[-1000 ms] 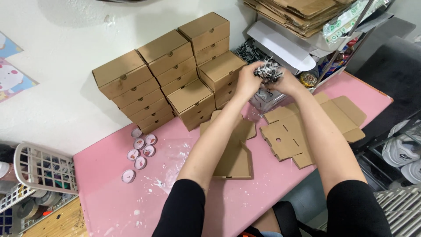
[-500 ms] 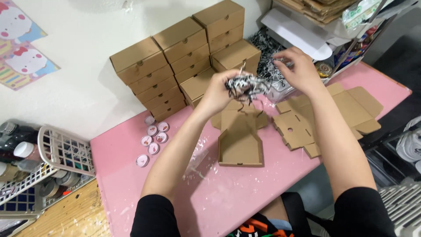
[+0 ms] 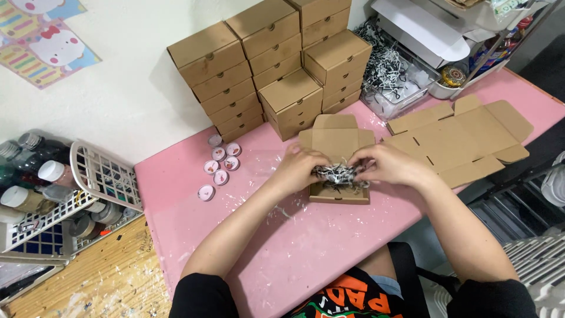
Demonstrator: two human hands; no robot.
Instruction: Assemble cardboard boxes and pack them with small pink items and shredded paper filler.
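Filling: both hands press a wad of black-and-white shredded paper (image 3: pixel 338 174) into the open box (image 3: pixel 339 191), which sits on the pink worktop (image 3: pixel 294 247) and serves as the landmark below.
Left hand (image 3: pixel 303 168): clenched on the wad's left end, over the box.
Right hand (image 3: pixel 388 166): grasping the wad's right end, just beside the left hand.
Done, as I judge: this box is folded up, lid flap standing open; filler is partly seated.
Left: filler not yet tucked flat, lid not closed.
Closed boxes (image 3: pixel 276 65): four stacks behind the open box, roughly eighteen, exact count unsure.
Flat blanks (image 3: pixel 465 138): right of the open box, overlapping, at least two.
Small round tins (image 3: pixel 220 165): left of the open box, six.
Shred bin (image 3: pixel 391 76): behind and right of the box, one.
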